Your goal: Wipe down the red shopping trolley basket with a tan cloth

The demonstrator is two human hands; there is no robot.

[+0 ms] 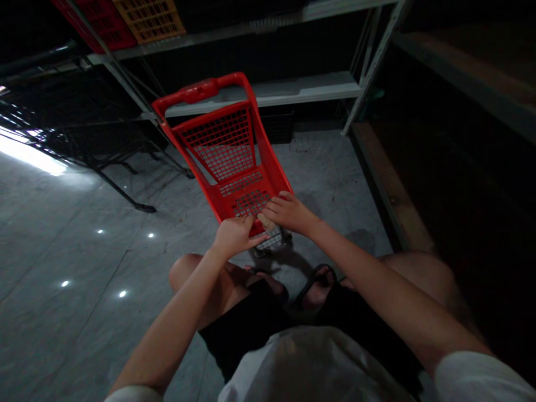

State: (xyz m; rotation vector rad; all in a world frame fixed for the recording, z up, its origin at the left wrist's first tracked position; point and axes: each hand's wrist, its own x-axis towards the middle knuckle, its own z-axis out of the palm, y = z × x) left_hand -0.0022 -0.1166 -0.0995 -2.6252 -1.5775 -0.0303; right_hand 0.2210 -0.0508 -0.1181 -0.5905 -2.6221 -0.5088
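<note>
The floor is smooth grey concrete, crossed by thin seams and dotted with small bright reflections. The red shopping cart stands on it on small wheels, in front of a metal rack, with two sandaled feet near its front end. To the left, dark metal legs rest on the concrete. The rack's upper shelf bears a red crate and, beside it, a yellow crate. A black slatted container, probably a crate, sits low beneath the pale lower shelf.
</note>
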